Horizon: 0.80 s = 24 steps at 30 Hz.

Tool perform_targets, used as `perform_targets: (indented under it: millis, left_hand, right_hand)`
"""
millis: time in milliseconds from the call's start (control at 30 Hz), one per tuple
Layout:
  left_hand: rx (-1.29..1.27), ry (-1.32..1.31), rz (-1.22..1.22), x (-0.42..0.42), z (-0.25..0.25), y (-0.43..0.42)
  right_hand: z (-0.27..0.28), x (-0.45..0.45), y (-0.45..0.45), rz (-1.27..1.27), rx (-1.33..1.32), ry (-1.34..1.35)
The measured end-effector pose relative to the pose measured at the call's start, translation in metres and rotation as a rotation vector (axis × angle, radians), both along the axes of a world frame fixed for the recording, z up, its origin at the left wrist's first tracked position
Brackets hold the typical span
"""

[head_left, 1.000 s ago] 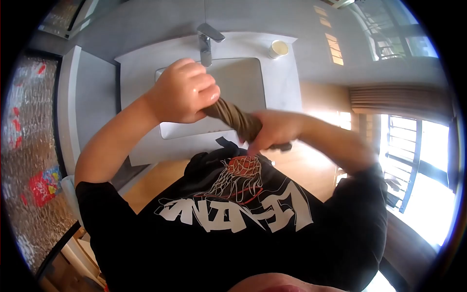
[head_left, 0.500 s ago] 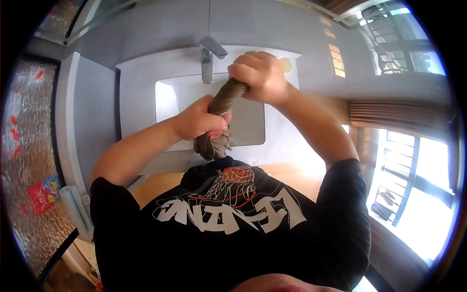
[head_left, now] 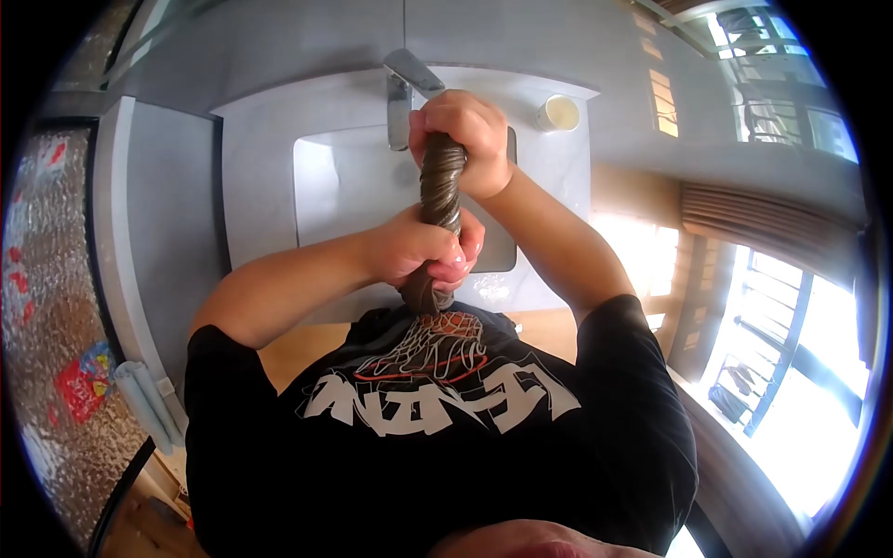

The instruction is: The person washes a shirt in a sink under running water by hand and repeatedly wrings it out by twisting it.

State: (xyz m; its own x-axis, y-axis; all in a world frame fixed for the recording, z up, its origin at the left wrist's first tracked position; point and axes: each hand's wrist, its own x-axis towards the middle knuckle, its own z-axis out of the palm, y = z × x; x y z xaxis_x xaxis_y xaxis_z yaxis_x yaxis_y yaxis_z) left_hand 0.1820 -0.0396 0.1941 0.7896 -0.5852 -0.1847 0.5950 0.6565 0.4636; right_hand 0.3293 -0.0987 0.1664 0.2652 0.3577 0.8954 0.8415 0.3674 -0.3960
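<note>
A brown cloth (head_left: 441, 189), tightly twisted into a rope, stretches between my two hands over the sink (head_left: 344, 191). My left hand (head_left: 430, 249) is wrapped round its lower part, near my shirt, and its fingers look wet. Round the upper end, beside the faucet (head_left: 400, 102), my right hand (head_left: 470, 135) is closed. The cloth's loose lower end bunches out below my left fist. What kind of cloth it is I cannot make out.
A cup (head_left: 558, 113) with pale contents stands on the counter (head_left: 549, 214) right of the sink. Water drops lie on the counter's front edge. A light-blue rolled item (head_left: 147, 400) is at the left, and a bright window (head_left: 772, 363) is at the right.
The cloth has gone from a slanted, looser twist to a nearly straight, tighter one. My right hand has shifted left, and my left hand has moved right and slightly down.
</note>
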Motion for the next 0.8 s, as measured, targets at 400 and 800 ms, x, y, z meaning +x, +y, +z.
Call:
perform_targets:
  millis: [400, 800]
  left_hand:
    - [0.771, -0.204, 0.29, -0.025, 0.029, 0.021]
    - [1.32, -0.955, 0.755, -0.04, 0.025, 0.002]
  right_hand:
    - [0.07, 0.004, -0.058, -0.276, -0.858, 0.011]
    - [0.126, -0.033, -0.079, 0.365, -1.543, 0.341]
